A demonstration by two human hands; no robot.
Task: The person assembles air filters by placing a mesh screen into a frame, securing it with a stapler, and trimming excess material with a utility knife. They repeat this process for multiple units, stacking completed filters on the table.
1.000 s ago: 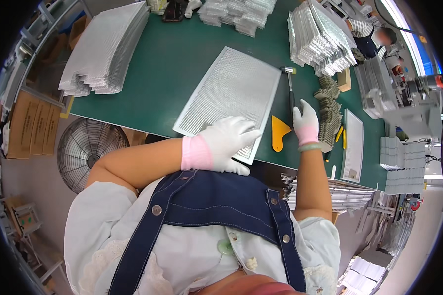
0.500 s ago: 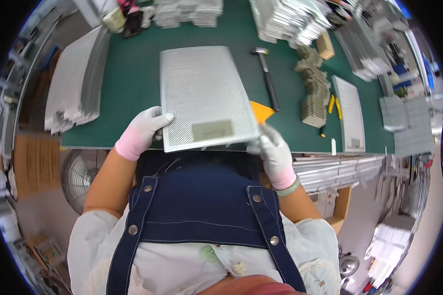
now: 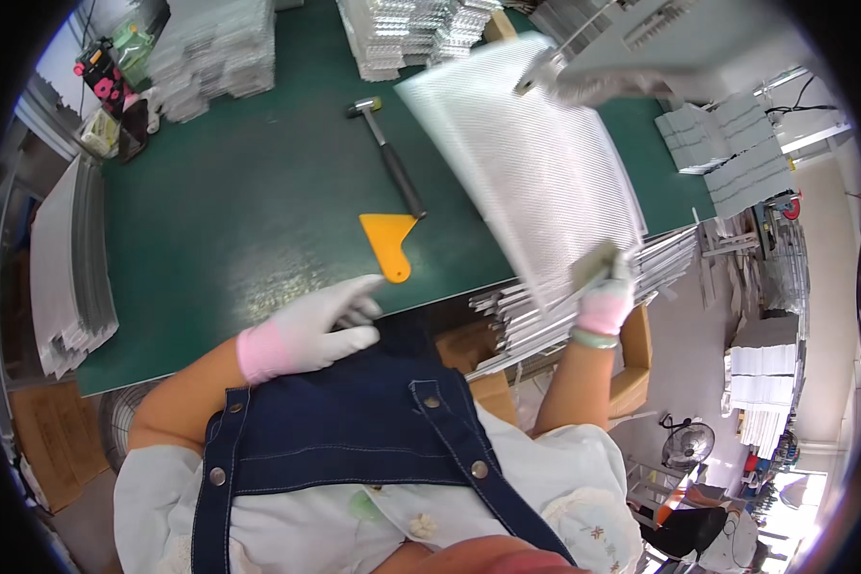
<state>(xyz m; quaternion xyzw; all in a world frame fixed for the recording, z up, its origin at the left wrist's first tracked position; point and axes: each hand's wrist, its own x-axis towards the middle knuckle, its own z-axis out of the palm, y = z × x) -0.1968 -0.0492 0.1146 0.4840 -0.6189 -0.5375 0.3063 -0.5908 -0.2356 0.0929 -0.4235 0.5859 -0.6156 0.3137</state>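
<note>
My right hand (image 3: pixel 610 298), in a white glove with a pink cuff, grips the lower corner of a white-framed mesh panel (image 3: pixel 536 163). The panel is tilted and blurred, out over the right part of the table. A dull grey-green rectangle (image 3: pixel 594 264) shows on it beside my fingers. My left hand (image 3: pixel 320 325), gloved alike, is held at the table's front edge with its fingers apart and nothing in them. Just beyond its fingertips lies a yellow plastic scraper (image 3: pixel 387 247). A black-handled hammer (image 3: pixel 398 172) rests behind the scraper, its handle end touching or almost touching it.
On the green table (image 3: pixel 201 210), flat panels are stacked at the left (image 3: pixel 72 268), with more silvery stacks (image 3: pixel 210 57) at the back. A blurred grey metal part (image 3: pixel 679 48) juts in at upper right. Metal strips (image 3: pixel 536 325) lie below the front edge. A fan (image 3: pixel 687 442) stands lower right.
The panel has swung from in front of me to the right, in my right hand alone. My left hand has let go of it. The view has turned rightward, and the scraper is uncovered.
</note>
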